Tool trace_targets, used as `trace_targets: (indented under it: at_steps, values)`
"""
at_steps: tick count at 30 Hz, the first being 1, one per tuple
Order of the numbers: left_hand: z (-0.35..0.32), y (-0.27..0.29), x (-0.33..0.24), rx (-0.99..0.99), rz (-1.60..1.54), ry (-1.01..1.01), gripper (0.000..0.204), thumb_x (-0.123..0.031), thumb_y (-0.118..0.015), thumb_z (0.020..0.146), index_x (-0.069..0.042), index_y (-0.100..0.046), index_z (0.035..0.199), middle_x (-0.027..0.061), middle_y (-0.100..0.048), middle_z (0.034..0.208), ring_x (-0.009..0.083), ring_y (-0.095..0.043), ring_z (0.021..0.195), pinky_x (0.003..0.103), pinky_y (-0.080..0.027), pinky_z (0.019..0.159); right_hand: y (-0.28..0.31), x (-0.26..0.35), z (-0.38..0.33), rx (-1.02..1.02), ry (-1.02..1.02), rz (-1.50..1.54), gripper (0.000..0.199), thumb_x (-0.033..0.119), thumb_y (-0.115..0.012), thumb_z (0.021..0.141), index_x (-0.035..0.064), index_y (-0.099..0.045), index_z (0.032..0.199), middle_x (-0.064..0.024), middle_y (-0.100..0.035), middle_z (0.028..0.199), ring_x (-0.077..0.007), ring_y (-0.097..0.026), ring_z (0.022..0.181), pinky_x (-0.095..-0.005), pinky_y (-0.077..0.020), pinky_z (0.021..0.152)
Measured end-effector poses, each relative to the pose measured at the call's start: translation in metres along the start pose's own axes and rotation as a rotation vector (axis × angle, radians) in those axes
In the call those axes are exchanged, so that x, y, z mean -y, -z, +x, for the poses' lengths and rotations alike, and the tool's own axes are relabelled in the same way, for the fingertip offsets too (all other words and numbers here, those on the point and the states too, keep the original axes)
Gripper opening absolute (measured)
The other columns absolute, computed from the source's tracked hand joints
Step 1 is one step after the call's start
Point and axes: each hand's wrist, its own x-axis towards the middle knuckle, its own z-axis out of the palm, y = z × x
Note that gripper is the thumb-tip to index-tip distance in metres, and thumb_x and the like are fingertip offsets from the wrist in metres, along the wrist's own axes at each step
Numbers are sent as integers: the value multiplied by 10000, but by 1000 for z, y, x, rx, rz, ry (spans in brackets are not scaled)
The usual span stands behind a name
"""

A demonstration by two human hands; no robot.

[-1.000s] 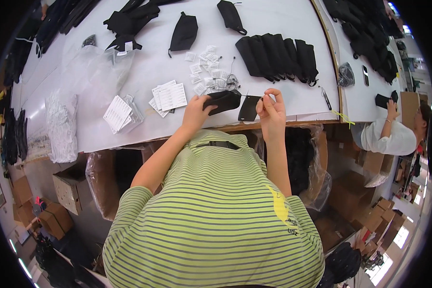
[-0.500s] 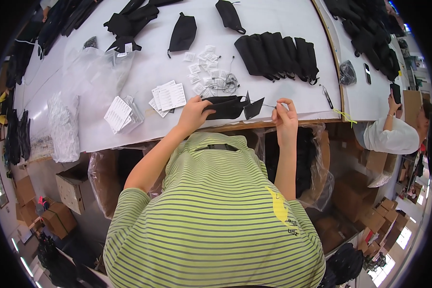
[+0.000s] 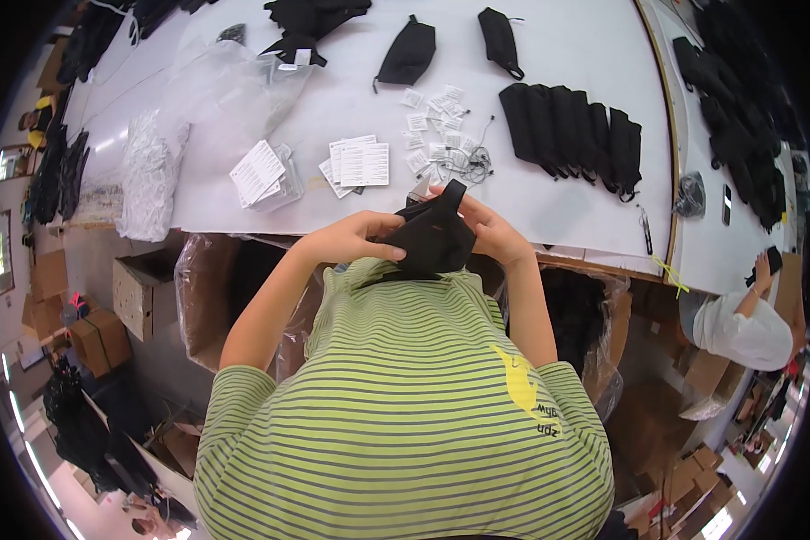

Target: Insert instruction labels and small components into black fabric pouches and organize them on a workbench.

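Observation:
Just over the table's front edge I hold up a black cloth piece [image 3: 430,241] with a strap loop at its top. My left hand [image 3: 349,238] pinches its left side, thumb in front. My right hand [image 3: 498,236] grips the upper right side, its fingertips partly hidden behind the cloth. Whatever lies behind the cloth is mostly covered. Beyond my hands lie small white labels [image 3: 415,122] and a tangle of thin black cords [image 3: 472,165]. To their left sits a stack of printed white cards [image 3: 364,164].
A row of folded black cloth pieces [image 3: 567,135] lies at the right, with more single ones [image 3: 409,52] farther back. Clear plastic bags [image 3: 234,94] and another card stack [image 3: 259,173] are at the left. A co-worker [image 3: 745,328] stands at the far right. Boxes [image 3: 102,342] stand below the table.
The black cloth piece was lying flat and is now raised and tilted near my body. My right hand has moved left from a thin cord onto it. The dark card beside it is no longer plainly visible.

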Motion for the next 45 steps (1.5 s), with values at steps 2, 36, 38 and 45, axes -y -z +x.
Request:
trace_targets:
  at_steps: [2,36,38,45]
  values:
    - [-12,6,-6,0,-93,-14,372,-129,-662,849,31,-546,1164,34,-615,1032,98,-543,948,271,-442,859,1,-5,15,28,-10,65,896,377,-776,718,15,-318,1398,-92,-505,1280,-200,-506,1162,-323,-396,979]
    - [-71,-22,-32,9,-44,-225,224,-148,-640,855,36,-597,976,51,-606,844,103,-507,787,257,-421,742,-40,14,1,-163,-259,-171,242,110,-732,737,-29,-627,905,-124,-650,1021,-156,-630,843,-285,-497,769]
    - [-81,-27,-39,-115,67,-203,183,-126,-644,841,28,-587,921,57,-556,689,88,-473,683,260,-405,644,-30,32,-13,-300,-286,-299,188,99,-739,728,-13,-629,833,-61,-648,811,-124,-616,714,-258,-494,665]
    - [-96,-12,-32,-500,391,-39,246,-165,-618,854,43,-572,977,88,-556,711,119,-463,645,262,-422,639,0,96,-45,-587,-94,-591,201,112,-749,718,23,-630,854,24,-592,737,-41,-512,641,-192,-390,576]
